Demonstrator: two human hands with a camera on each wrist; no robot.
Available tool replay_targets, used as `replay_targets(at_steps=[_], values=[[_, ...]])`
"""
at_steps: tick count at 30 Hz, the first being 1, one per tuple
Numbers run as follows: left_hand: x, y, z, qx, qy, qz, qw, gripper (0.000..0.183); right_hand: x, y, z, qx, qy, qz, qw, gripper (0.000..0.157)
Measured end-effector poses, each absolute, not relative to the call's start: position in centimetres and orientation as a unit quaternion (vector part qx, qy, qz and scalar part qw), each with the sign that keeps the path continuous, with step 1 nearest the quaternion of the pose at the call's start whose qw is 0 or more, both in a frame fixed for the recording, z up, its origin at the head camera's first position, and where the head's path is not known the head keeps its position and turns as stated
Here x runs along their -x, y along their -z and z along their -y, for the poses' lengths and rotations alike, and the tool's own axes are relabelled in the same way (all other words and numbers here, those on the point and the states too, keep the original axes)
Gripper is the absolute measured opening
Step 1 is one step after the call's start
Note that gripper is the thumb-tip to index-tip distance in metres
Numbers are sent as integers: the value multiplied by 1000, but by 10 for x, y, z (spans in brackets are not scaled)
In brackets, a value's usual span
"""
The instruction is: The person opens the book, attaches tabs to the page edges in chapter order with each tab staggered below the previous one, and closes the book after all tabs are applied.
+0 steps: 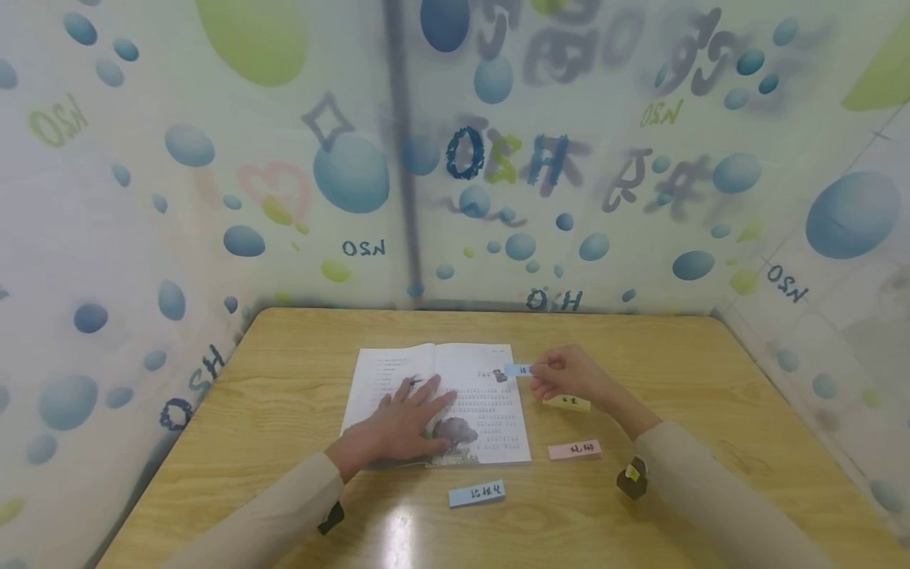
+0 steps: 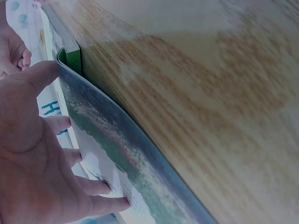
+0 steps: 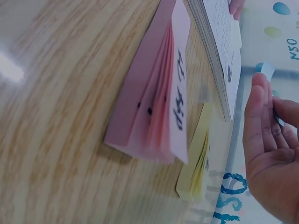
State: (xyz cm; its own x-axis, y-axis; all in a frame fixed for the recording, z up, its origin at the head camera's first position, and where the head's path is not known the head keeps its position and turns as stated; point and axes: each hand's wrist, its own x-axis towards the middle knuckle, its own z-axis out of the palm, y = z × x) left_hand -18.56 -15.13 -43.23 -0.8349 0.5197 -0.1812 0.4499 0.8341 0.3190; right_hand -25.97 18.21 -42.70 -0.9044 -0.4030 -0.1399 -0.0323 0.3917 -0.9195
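An open book (image 1: 490,356) lies on the wooden table, with printed text and a grey tree picture on its pages. My left hand (image 1: 401,427) rests on it with fingers spread across the left page and the fold. At the right page's outer edge, my right hand (image 1: 572,375) pinches a blue sticky note (image 1: 519,370) with dark handwriting between thumb and fingers. In the right wrist view that blue note (image 3: 267,71) sticks out past the fingertips. Just below the right hand lies a yellow sticky note pad (image 1: 569,404), partly covered by it in the head view.
A pink sticky note pad (image 1: 574,450) with handwriting lies right of the book. Nearer the front is a blue sticky note pad (image 1: 476,494). Behind the wooden table (image 1: 313,332) stands a wall sheet (image 1: 398,269) patterned with blue and green dots.
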Motion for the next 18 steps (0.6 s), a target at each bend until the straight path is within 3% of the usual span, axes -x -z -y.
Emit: replay_targets(at_steps=[18], values=[[185, 431, 150, -254, -135, -948, 134, 75, 276, 430, -179, 109, 511, -836, 171, 20]])
